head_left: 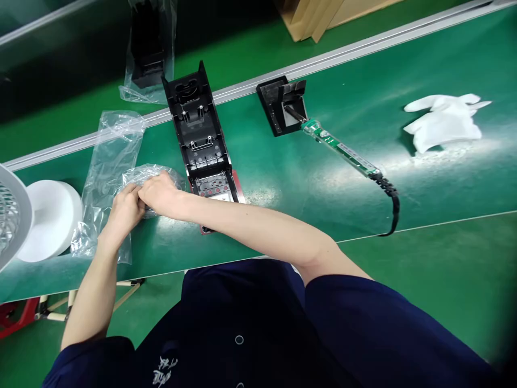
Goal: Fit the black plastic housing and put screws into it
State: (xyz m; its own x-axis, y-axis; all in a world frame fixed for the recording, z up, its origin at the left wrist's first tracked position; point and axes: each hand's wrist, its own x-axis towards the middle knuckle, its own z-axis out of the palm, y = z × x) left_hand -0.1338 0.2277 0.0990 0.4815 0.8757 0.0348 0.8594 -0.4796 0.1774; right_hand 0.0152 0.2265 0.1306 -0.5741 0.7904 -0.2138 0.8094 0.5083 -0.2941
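Both hands are bunched up together on a small clear plastic bag (pixel 150 175), which sits just left of the long black housing (pixel 203 143) lying open-side up on the green belt (pixel 283 178). The left hand (pixel 126 207) is closed on the near-left end of that bag, fingers curled in, and the right hand (pixel 161 193) reaches across from the right and is pinched down on the same bag, knuckles up, so the crinkled plastic pokes out above and to the right of both grips, almost touching the housing's left edge. Can't tell what's inside the bag, the hands cover most of it. A second, bigger clear bag (pixel 107 172) lies flat further left of the housing, running under the left wrist. Left of that one there's a white round thing (pixel 52 218) and the edge of a white grille (pixel 10 215). Right of the housing sits a small black part (pixel 280 105) with a narrow green circuit board (pixel 339 148) and a black cable (pixel 391 205) trailing away from it, and well to the right a pair of white gloves (pixel 442 121). Behind the housing, across the metal rail, another bagged black part (pixel 147 48) stands upright.
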